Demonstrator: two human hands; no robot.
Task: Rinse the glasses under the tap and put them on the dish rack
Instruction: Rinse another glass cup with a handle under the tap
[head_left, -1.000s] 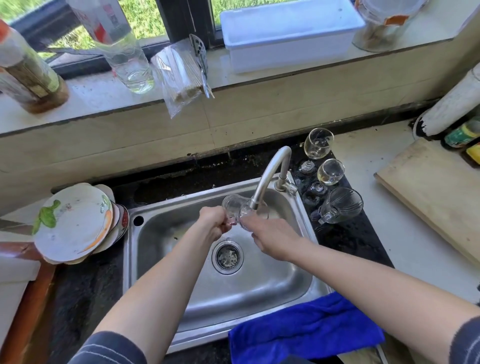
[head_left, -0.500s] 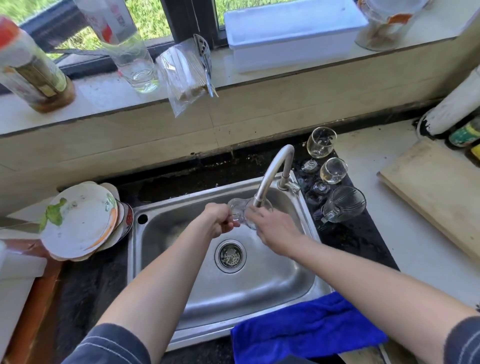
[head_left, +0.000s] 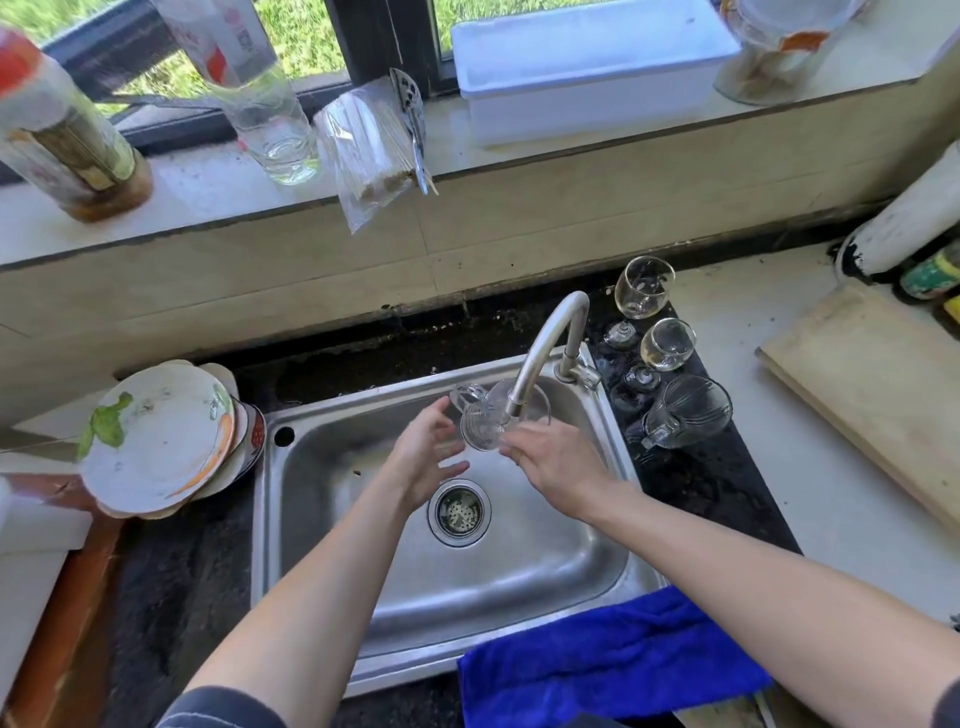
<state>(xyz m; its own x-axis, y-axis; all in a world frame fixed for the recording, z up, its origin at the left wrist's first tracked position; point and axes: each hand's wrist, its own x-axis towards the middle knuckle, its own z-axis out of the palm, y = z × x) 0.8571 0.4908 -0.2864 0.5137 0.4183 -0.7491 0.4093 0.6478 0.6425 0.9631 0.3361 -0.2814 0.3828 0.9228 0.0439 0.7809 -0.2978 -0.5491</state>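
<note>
Left hand (head_left: 423, 457) has let go: a moment ago it clamped the handle, now its fingers are spread, just beside the glass (head_left: 483, 423). Right hand (head_left: 561, 467) holds the glass alone, fingertips seemingly pinched on its rim, though blur makes the grip hard to read. The glass lies tilted on its side right under the tap (head_left: 545, 343) spout, over the back of the sink (head_left: 363, 402). On the counter along the sink's right edge sit a tall stem glass (head_left: 644, 286), a short stem glass (head_left: 667, 344) and a mug (head_left: 685, 413), close together. A blue cloth (head_left: 613, 660) drapes the sink's front right corner.
</note>
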